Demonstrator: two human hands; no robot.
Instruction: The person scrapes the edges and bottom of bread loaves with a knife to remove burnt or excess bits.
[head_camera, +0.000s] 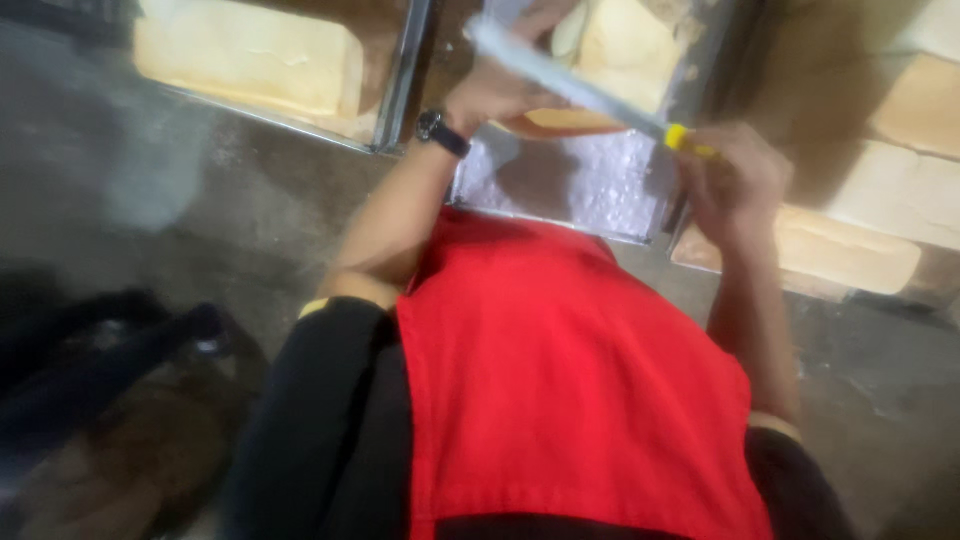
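- Your right hand (735, 185) is clenched on the yellow handle (688, 140) of a long blade (565, 80); your left hand (500, 85), above the watch (440, 130), looks closed on the blade's far end, though blur hides the fingers.
- The blade runs slantwise over the middle tray (590, 190), above a flat yellow slab (570, 120) lying towards the tray's far edge.
- Bare fingers on the blade end could get cut if it slips or twists as you press.
- The tray's near half looks dusted white; the slab may slide on it and spoil the cut.
- Pale loaves (250, 55) in the left tray and more loaves (880, 215) at the right sit near; a wide swing could gouge them.
- Your red apron (560, 380) hangs just by the tray's near edge and could brush in.
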